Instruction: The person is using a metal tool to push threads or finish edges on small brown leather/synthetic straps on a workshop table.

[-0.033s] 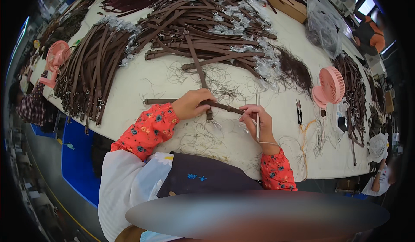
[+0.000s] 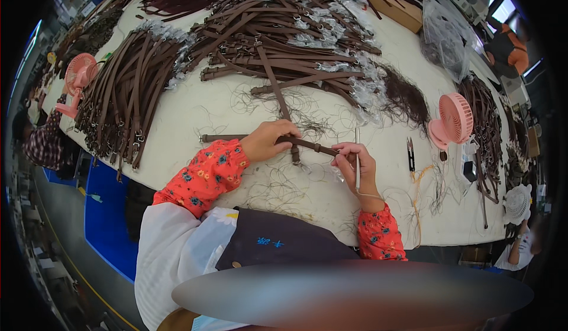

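Shows, at the centre of the frame, a brown strap (image 2: 305, 146) clamped in the grip of the left hand (image 2: 269, 141) and, near its right end, of the right hand (image 2: 360, 164) (also closed around a slim metallic rod (image 2: 358, 175)), crossing a second strap (image 2: 275, 88). Includes, on the worktop (image 2: 195, 115), black snips (image 2: 410, 154) at right.

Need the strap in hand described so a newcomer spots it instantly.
On the white table, below the big strap pile, find the left hand and right hand. The brown strap runs sideways between them, a small band partway along. Unlike the piled straps, this one is held by both hands.
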The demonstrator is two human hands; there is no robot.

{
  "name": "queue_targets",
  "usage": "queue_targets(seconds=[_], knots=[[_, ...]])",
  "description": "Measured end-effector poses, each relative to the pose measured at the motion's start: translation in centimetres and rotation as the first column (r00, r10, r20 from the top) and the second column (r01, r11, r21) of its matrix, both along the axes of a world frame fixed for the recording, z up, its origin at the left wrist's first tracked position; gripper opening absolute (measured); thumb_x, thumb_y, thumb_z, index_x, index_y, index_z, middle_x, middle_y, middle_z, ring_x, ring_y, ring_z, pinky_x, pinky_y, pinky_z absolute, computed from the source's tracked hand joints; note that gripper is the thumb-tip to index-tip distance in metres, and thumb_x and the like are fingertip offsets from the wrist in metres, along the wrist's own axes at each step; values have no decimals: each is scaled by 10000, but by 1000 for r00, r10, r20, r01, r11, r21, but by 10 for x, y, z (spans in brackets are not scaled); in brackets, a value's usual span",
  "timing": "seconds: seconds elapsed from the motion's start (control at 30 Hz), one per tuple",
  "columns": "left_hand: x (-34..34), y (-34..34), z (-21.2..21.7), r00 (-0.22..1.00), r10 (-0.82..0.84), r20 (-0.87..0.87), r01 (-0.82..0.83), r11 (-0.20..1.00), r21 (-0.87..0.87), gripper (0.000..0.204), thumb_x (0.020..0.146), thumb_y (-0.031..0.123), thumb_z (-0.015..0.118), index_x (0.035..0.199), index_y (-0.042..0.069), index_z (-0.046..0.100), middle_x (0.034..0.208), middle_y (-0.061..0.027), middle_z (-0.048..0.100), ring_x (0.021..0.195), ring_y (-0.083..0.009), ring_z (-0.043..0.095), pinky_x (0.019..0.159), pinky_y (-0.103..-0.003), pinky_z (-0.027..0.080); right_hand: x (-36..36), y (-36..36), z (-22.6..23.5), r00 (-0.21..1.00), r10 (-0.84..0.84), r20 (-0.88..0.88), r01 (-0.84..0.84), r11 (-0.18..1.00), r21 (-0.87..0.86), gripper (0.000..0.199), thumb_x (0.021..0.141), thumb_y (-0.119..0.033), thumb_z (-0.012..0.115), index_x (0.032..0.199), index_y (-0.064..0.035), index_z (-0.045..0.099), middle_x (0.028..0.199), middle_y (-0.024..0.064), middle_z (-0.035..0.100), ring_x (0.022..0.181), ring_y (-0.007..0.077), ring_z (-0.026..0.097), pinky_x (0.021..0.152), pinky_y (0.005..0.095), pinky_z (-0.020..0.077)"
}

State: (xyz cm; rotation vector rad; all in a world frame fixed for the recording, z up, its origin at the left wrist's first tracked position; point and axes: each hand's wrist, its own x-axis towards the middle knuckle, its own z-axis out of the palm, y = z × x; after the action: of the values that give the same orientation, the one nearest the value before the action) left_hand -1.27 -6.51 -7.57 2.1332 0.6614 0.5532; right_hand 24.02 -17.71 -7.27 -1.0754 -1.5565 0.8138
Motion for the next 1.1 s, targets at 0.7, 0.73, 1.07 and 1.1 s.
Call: queue_targets(seconds=[0.7,0.73,1.07,1.1], knots=[[32,-31,-3,998,26,-50,-9,952,307,217,778,111,724,973,77,634,940,-82,594,847,-275,608,722,-365,495,-2,2,-1,983,68,170,-60,997,-51,186,893,81,528,1037,-23,584,1021,99,659,762,94,604,675,238,505],[32,-32,-6,1000,29,-6,-26,944,329,208,780,122,727,962,74,638,948,-79,598,823,-275,600,694,-372,485,-2,1,0,983,67,170,-58,997,-55,186,893,81,528,1037,-23,584,1021,99,659,762,94,604,675,238,505],[29,-21,2,996,86,-10,-86,978,-192,124,896,135,649,958,32,615,766,-53,677,667,-151,656,632,-294,518,-3,5,15,985,-168,-49,169,986,6,392,1015,-342,450,1221,-9,459,1069,127,634,967,208,614,926,337,447],[29,-18,-3,995,72,65,-57,977,-206,157,931,163,616,962,10,601,785,-39,683,690,-83,647,596,-252,513,-3,7,14,975,-178,-135,186,981,52,450,1019,-383,424,1264,-5,413,1109,145,619,1011,226,603,986,363,414]])
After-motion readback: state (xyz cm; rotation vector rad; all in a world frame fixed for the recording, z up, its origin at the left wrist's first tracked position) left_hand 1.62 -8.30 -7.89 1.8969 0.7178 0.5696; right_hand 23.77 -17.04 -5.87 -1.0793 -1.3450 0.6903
